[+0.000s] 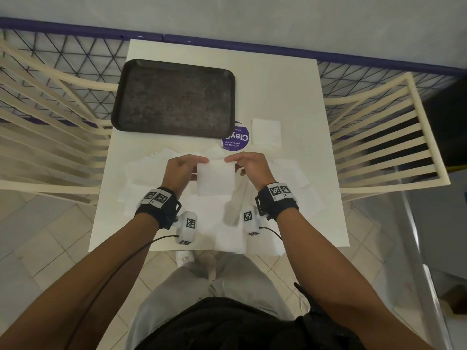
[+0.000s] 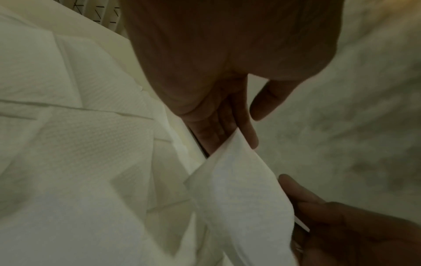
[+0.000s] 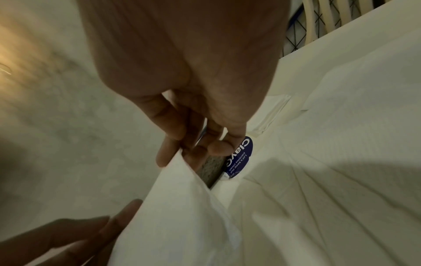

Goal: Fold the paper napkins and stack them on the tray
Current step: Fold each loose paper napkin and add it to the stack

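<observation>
Both hands hold one white paper napkin [image 1: 215, 177] up above the middle of the white table [image 1: 298, 97]. My left hand [image 1: 185, 165] pinches its upper left corner, and my right hand [image 1: 246, 162] pinches its upper right corner. In the left wrist view the napkin [image 2: 239, 189] hangs from my left hand [image 2: 247, 133]. The right wrist view has the same napkin [image 3: 182, 207] pinched in my right hand [image 3: 177, 153]. Several unfolded napkins [image 1: 146, 170] lie spread under and around the hands. A small folded napkin [image 1: 266, 133] lies to the right of the dark tray [image 1: 174, 98], which holds nothing.
A round purple sticker [image 1: 236, 140] sits on the table by the tray's near right corner. Cream slatted chairs [image 1: 379, 137] stand at both sides of the table. A wire mesh fence [image 1: 75, 51] runs behind it. One napkin [image 1: 230, 242] overhangs the table's near edge.
</observation>
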Demonstrator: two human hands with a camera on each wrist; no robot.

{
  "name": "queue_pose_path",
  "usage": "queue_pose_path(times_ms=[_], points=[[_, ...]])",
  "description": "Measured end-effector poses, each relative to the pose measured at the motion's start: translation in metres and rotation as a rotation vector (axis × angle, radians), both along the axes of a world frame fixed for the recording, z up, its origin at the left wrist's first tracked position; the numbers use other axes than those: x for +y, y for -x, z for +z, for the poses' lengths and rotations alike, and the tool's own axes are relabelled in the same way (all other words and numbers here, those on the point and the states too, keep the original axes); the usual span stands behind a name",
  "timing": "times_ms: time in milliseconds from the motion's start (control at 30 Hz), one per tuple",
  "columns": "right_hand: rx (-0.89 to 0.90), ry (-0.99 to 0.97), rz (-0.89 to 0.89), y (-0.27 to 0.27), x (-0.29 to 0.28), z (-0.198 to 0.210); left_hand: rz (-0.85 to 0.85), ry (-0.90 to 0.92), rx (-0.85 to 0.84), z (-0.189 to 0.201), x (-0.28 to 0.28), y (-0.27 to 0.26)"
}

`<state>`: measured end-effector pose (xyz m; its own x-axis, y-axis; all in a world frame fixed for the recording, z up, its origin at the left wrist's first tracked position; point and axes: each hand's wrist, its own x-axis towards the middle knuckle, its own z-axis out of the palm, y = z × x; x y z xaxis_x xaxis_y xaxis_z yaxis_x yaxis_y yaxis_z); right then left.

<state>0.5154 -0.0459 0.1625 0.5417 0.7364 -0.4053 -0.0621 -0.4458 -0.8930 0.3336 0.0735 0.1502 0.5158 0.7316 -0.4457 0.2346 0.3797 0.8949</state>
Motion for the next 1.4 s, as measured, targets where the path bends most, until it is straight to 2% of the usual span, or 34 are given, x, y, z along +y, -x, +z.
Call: queue_pose_path(times_ms=[167, 367, 533, 633, 767, 900, 1100, 1267, 1400], points=[[-0.120, -0.009, 0.025, 0.001, 0.006, -0.005, -0.091, -0.228, 0.091, -0.011, 0.004, 0.003], [-0.395, -0.049, 0.196, 0.014, 0.016, 0.002, -0.122, -0.320, 0.108, -0.004, -0.004, -0.003], [-0.492, -0.005, 0.186, 0.020, 0.024, 0.000, -0.121, -0.430, 0.139, -0.003, -0.004, -0.007], [-0.489, 0.019, 0.201, 0.022, 0.025, 0.002, -0.139, -0.515, 0.184, -0.003, -0.004, -0.007], [-0.442, 0.001, 0.178, 0.007, 0.017, 0.007, -0.038, -0.465, 0.180, -0.003, 0.002, -0.001], [-0.389, -0.003, 0.147, -0.005, 0.009, 0.007, -0.066, -0.521, 0.206, -0.003, 0.002, 0.000], [-0.345, -0.021, 0.089, 0.001, 0.009, 0.007, -0.026, -0.574, 0.160, -0.006, -0.009, -0.004], [-0.270, 0.091, 0.156, 0.013, 0.009, 0.007, -0.006, -0.628, 0.174, -0.005, -0.010, -0.006], [-0.337, 0.114, 0.179, 0.019, 0.006, 0.002, 0.022, -0.626, 0.183, -0.005, -0.008, -0.007]])
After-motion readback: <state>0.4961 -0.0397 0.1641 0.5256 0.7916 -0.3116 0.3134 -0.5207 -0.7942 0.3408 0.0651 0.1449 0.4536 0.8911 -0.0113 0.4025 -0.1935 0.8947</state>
